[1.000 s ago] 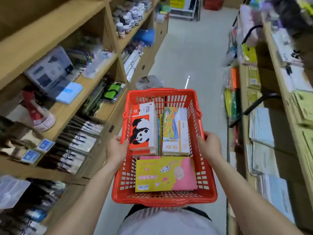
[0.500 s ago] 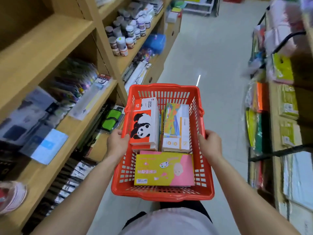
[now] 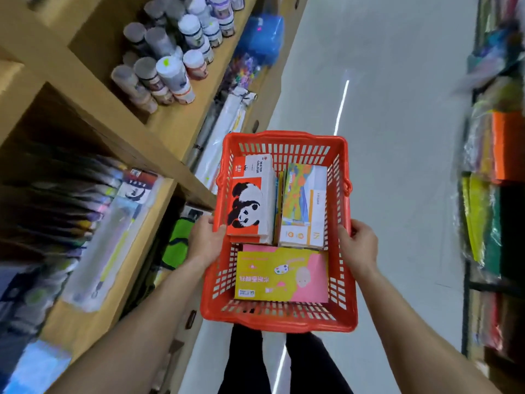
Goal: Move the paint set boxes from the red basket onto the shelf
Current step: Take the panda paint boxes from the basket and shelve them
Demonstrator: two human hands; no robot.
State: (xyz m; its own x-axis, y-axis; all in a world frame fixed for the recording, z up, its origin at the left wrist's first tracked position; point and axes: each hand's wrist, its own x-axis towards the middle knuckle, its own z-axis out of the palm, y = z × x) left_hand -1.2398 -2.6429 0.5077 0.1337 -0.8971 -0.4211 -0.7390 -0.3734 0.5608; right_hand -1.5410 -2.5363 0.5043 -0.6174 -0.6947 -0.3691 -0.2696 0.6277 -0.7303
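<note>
Carrying the red basket (image 3: 279, 325) in front of your body, you are at the step that comes before any unloading: all the paint set boxes lie inside it and none is on the shelf (image 3: 177, 120) yet. Your left hand (image 3: 203, 245) grips the left side rim and your right hand (image 3: 359, 248) grips the right side rim. The fingers of both are curled over the edge, so no hand is free. Inside, the panda box (image 3: 250, 200) and the colourful box (image 3: 302, 206) lie side by side at the far end. The yellow and pink box (image 3: 281, 275) lies flat at the near end, just beside them.

The next move, I think, asks you to free one hand. For this the basket must rest on something or hang from one hand alone. The yellow and pink box has open room above it and is nearest to you, so it seems the easiest to lift first.

Mind the edges. The basket's left rim appears near the front edge of the wooden shelf on your left, where paint jars (image 3: 170, 72) stand crowded; some bare board shows just in front of them. On your right the floor (image 3: 397, 137) of the aisle is open, and the rack (image 3: 497, 166) on the far side is well apart.
</note>
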